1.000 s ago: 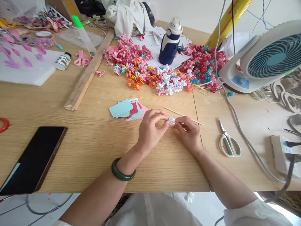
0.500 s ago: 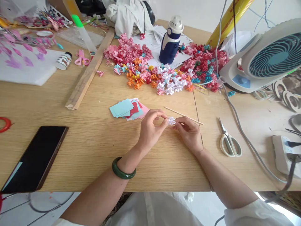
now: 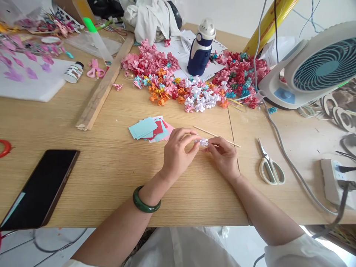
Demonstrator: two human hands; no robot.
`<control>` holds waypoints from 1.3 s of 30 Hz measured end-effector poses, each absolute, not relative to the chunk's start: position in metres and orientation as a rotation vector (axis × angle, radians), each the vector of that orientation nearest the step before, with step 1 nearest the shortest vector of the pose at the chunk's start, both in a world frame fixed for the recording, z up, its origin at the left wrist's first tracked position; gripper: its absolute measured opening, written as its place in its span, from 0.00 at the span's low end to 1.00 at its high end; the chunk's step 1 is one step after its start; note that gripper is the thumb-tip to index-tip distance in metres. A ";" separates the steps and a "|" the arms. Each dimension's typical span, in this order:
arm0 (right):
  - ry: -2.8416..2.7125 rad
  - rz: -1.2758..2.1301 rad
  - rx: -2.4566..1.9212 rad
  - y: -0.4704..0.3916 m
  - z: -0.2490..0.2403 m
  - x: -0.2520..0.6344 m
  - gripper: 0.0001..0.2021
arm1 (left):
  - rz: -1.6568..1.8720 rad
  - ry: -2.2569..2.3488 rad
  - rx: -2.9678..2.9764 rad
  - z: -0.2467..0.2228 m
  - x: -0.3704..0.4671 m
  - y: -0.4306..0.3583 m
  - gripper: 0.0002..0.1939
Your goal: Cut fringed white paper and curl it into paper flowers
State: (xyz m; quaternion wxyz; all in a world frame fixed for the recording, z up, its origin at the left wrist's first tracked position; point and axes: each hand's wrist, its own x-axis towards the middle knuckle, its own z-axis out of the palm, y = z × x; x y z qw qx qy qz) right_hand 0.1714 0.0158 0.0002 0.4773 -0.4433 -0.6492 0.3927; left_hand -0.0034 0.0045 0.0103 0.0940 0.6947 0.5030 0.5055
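I have left hand (image 3: 179, 151) and right hand (image 3: 224, 155) both pinching a white paper flower (image 3: 204, 142) above the worktop (image 3: 183, 207); coloured paper slips (image 3: 144, 128), thin stick (image 3: 205, 131) nearby.

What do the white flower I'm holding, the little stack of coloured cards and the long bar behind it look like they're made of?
White flower: probably paper, from its curled strips; too small to judge its finish.
Coloured cards: likely matte paper or thin card, being flat, crisp-edged and without glare.
Long bar: seems bare wood, dull, with brownish streaks and a rough end.
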 end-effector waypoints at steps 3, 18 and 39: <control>-1.592 0.956 -1.089 0.016 -0.001 0.171 0.05 | 1.502 1.507 2.040 0.011 -0.003 0.004 0.08; -1.644 0.902 -1.103 0.015 0.001 0.171 0.03 | 1.464 1.466 2.128 0.014 -0.006 0.005 0.05; -1.552 1.011 -1.100 0.017 0.000 0.171 0.03 | 1.482 1.474 1.993 0.011 -0.004 0.005 0.04</control>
